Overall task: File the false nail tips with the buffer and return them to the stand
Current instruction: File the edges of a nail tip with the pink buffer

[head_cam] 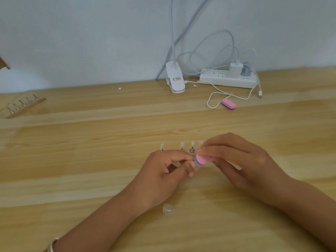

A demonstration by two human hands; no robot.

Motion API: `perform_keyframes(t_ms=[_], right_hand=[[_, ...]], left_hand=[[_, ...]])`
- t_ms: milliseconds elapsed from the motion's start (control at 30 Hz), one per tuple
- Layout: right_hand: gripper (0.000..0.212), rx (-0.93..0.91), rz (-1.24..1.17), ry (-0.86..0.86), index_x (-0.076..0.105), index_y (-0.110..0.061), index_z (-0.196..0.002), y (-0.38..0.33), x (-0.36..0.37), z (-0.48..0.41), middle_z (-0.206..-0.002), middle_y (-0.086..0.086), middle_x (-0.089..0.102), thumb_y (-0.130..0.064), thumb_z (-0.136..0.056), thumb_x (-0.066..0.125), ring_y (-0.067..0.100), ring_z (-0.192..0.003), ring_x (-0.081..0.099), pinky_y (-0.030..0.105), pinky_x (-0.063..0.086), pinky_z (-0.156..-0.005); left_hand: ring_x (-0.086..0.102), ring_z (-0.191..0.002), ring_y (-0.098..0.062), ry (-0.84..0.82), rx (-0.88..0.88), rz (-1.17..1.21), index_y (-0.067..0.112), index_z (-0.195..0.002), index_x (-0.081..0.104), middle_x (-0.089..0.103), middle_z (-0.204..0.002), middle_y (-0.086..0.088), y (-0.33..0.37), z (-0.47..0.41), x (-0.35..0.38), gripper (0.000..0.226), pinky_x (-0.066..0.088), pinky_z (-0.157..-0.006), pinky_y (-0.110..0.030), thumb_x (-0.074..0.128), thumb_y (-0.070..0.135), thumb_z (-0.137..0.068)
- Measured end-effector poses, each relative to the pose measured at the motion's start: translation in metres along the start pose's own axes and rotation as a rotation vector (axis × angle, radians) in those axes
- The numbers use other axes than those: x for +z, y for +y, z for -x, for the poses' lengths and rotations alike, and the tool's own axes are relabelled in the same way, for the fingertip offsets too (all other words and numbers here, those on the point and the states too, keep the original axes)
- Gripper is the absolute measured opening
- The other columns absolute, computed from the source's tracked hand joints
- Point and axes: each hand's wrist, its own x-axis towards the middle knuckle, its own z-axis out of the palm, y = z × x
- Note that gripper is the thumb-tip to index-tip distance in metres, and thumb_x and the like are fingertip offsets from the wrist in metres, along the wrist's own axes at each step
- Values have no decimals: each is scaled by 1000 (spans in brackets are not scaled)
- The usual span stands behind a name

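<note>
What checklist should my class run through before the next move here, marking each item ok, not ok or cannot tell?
1. Right hand grips the buffer: ok.
2. Left hand pinches a nail tip against the buffer: cannot tell, its fingers hide it.
3. Stand close behind both hands: ok.
4. Nail tips on the stand upright: ok.
5. Free post for the return: cannot tell, the hands cover the base.
6. Spare buffer away from the work, farther back on the table: ok.
</note>
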Motion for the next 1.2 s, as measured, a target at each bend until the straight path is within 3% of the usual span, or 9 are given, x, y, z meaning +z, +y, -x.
perform_keyframes(t_ms=[200,267,300,400,600,867,1000,1100,1200], right_hand=[[23,-75,-40,-13,74,-4,-108,-5,2,1,-112,7,67,6,-96,57,18,-101,64,27,51,-88],[27,-23,-5,-14,74,-3,-108,1,-1,0,-111,8,67,12,-89,63,19,-100,64,29,52,-85],[28,-21,-10,-14,74,-3,-108,0,0,1,-111,8,67,13,-87,65,19,-100,64,28,52,-85],[23,-87,-55,-16,74,-4,-108,-8,5,2,-112,7,67,6,-95,58,17,-102,64,25,49,-90],[27,-11,-9,-13,74,-3,-108,0,2,2,-111,6,67,11,-87,65,16,-101,64,27,52,-86],[23,-27,-14,5,74,-3,-105,-4,4,1,-110,7,66,10,-88,65,17,-100,63,28,52,-86],[19,-103,-8,11,75,-4,-103,-12,8,-1,-109,7,67,3,-97,58,18,-100,64,25,49,-89],[21,-10,100,36,75,-3,-102,4,-1,-2,-105,8,68,11,-89,65,23,-94,66,28,51,-84],[18,66,64,119,73,-2,-103,7,-7,-1,-105,7,68,6,-88,66,24,-96,67,32,51,-86]], left_hand=[[39,-44,1,0,-3,14,16,-91,74,64,-68,13,2,0,0,17,28,-45,-14,58,15,-96],[47,-48,-22,8,-20,-1,16,-90,74,66,-71,5,2,0,0,16,32,-47,-29,59,17,-95],[47,-50,-24,6,-22,3,15,-91,74,66,-71,6,2,0,-1,16,32,-48,-29,59,17,-96],[44,-51,-5,-4,-25,20,17,-92,74,65,-71,16,3,1,0,19,33,-50,-18,56,11,-97],[58,-66,-27,2,-28,27,11,-88,71,66,-75,-1,4,0,-1,20,42,-59,-43,54,18,-96],[52,-63,-7,-6,6,8,20,-81,68,60,-69,9,5,-2,-2,23,38,-59,-27,50,20,-96],[54,-67,-2,-19,21,19,9,-84,68,60,-71,9,4,-2,-3,23,40,-65,-17,49,13,-98],[48,-61,-7,-17,26,11,13,-84,65,58,-67,10,4,-1,-2,24,38,-59,-21,47,18,-99],[38,-50,2,-12,25,12,16,-83,60,57,-64,19,5,0,-1,27,30,-52,-11,41,20,-101]])
